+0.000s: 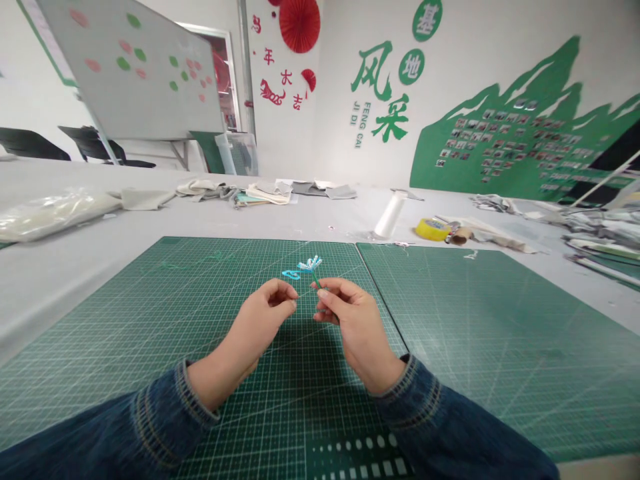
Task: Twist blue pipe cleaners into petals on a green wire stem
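Note:
My right hand [361,327] pinches the thin green stem of a small craft flower [311,264] between thumb and fingers. White and light blue petals fan out at the top of the stem, above the cutting mat. A light blue loop [291,274] reaches out to the left of the petals; whether it is joined to them I cannot tell. My left hand [261,321] is just left of the stem, apart from my right hand, with thumb and forefinger pressed together. Anything between those fingertips is too small to make out.
Two green cutting mats [480,320] lie side by side on the grey table [200,217]. Behind them stand a white cone [391,215] and a yellow tape roll [433,229]. Fabric pieces [270,192] line the far side, and a plastic bag [60,212] lies at left.

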`<state>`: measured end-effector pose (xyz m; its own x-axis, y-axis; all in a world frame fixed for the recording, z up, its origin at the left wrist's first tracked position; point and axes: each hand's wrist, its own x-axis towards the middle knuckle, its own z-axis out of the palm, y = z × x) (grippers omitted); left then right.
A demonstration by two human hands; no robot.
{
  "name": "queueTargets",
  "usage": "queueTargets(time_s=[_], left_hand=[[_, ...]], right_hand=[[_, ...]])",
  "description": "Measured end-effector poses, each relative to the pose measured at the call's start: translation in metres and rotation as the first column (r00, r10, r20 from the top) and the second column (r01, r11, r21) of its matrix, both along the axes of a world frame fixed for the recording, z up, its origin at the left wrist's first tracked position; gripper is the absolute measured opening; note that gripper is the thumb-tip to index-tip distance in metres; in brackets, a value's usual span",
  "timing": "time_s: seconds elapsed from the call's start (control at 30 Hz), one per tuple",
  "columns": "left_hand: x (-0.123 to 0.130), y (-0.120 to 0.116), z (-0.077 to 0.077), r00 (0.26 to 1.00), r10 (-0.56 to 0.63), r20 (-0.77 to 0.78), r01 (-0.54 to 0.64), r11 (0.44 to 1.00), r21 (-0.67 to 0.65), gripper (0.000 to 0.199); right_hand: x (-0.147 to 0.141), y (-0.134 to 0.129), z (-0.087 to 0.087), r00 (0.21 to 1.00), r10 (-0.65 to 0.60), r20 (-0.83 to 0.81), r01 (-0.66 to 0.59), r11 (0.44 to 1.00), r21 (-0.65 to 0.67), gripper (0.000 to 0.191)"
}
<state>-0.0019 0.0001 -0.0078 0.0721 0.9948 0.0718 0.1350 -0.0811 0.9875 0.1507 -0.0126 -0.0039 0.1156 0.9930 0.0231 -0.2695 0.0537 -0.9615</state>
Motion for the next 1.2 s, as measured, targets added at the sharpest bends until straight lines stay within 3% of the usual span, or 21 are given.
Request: queueTargets(time_s=[0.07, 0.13, 0.3, 0.47, 0.57, 0.73, 1.2], left_hand=[[-0.001, 0.002, -0.001, 0.995, 0.081, -0.053, -0.079, 0.996, 0.042, 0.013], [-0.001, 0.001, 0.002, 0.996, 0.093, -0.008, -0.092, 0.992, 0.086, 0.015], [0.003, -0.007, 0.013, 0.961, -0.035, 0.275, 0.041, 0.999, -0.016, 0.018], [0.004, -0.008, 0.011, 0.89, -0.078, 0.449, 0.162, 0.975, -0.153, 0.023], [0.004, -0.006, 0.008, 0.891, -0.107, 0.442, 0.196, 0.967, -0.161, 0.023], [0.005, -0.006, 0.009, 0.921, -0.078, 0.381, 0.143, 0.979, -0.146, 0.023], [0.004, -0.005, 0.009, 0.936, -0.043, 0.348, 0.104, 0.982, -0.159, 0.02]], right_hand=[[0.0, 0.0, 0.0, 1.0, -0.005, 0.009, 0.005, 1.0, 0.006, 0.014], [0.0, 0.0, -0.001, 0.999, -0.01, 0.036, 0.009, 1.0, 0.021, 0.014], [0.001, -0.002, -0.002, 0.976, -0.044, 0.215, 0.022, 0.994, 0.103, 0.014], [-0.002, -0.006, 0.002, 0.943, -0.065, 0.327, 0.009, 0.985, 0.172, 0.012], [-0.004, -0.008, 0.003, 0.927, -0.052, 0.371, -0.028, 0.978, 0.206, 0.013], [-0.005, -0.009, 0.0, 0.915, -0.057, 0.401, -0.041, 0.972, 0.231, 0.013], [-0.007, -0.011, 0.0, 0.892, -0.054, 0.449, -0.038, 0.98, 0.194, 0.009]])
